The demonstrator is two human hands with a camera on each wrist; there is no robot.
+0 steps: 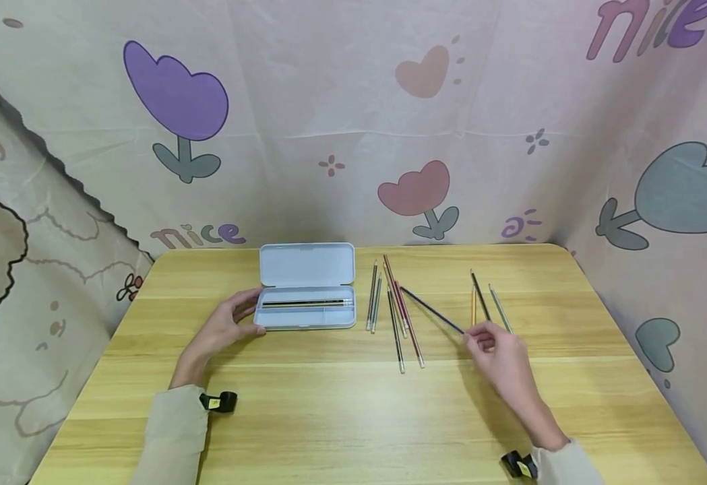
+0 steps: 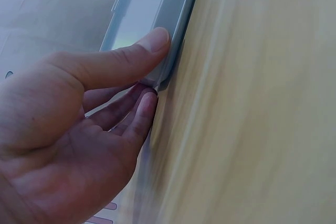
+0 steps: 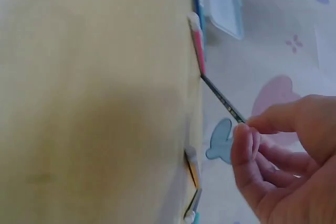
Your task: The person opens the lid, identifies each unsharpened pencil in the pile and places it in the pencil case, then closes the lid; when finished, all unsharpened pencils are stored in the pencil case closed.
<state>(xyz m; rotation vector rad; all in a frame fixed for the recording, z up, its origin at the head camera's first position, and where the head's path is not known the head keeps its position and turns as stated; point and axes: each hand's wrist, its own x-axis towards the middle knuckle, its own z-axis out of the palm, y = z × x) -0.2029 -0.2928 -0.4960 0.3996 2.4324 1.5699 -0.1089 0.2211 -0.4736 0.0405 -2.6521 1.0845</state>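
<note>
Room in front, pencils across the middle

Loose pencils lie between my right hand and the case; three more pencils sit just beyond it. Nearer me, bare table gives passage — behind, the raised lid and curtain bar the way.

Left grip holds corner of pale-blue case; wood tabletop beside, patterned cloth behind.
</note>
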